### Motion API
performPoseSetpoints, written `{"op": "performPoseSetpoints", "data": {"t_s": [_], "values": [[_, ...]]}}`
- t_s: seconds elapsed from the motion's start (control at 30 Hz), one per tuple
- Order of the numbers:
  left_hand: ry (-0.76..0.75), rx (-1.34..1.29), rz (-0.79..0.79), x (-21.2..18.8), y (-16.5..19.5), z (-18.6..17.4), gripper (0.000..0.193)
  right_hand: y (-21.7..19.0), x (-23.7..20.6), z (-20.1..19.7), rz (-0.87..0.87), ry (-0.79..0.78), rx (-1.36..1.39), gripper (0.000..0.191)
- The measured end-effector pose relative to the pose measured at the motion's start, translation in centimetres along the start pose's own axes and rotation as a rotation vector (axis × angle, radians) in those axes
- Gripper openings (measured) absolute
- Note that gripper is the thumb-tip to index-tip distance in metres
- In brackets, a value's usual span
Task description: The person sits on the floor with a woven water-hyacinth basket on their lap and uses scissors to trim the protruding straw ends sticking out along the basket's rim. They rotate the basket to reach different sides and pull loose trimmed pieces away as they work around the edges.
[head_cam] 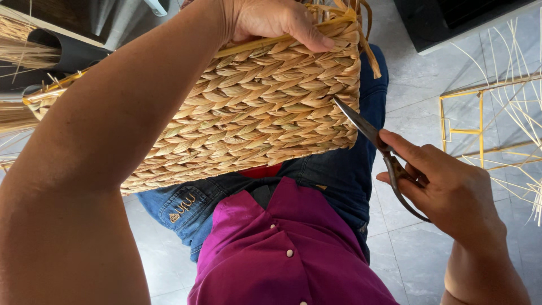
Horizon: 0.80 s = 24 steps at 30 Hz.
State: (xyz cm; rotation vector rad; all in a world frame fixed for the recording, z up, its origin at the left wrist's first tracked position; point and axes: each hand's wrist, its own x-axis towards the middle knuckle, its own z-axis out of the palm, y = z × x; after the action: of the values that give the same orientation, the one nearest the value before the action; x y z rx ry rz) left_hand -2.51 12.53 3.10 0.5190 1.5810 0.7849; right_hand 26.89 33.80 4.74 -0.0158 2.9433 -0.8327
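Observation:
A woven straw basket (254, 113) of braided tan fibre rests on my lap, over blue jeans and a magenta shirt. My left hand (271, 20) grips the basket's top rim, thumb pressed over the edge near loose straw ends. My right hand (446, 186) holds a pair of dark metal scissors (372, 138) by the handles. The blades are nearly closed and their tips touch the basket's right side wall.
A yellow wire frame with thin pale reeds (497, 118) stands on the grey tiled floor (418, 85) at the right. Bundles of loose straw (17, 56) lie at the left. A dark cabinet edge (451, 22) is at the top right.

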Motion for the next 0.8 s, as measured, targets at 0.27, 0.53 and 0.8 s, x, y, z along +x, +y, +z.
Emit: {"op": "performPoseSetpoints", "data": {"t_s": [0.27,0.53,0.8], "values": [[-0.002,0.033,0.075,0.3,-0.3,-0.2,0.066,-1.7,-0.2,-1.6,0.013,-0.117,-0.466,0.062],[0.031,0.051,0.14,0.5,-0.4,-0.2,0.071,-2.5,-0.5,-4.1,0.064,-0.301,-0.499,0.075],[0.015,0.055,0.148,0.6,-0.3,-0.2,0.068,-2.1,-0.1,-3.0,0.071,-0.174,-0.352,0.07]]}}
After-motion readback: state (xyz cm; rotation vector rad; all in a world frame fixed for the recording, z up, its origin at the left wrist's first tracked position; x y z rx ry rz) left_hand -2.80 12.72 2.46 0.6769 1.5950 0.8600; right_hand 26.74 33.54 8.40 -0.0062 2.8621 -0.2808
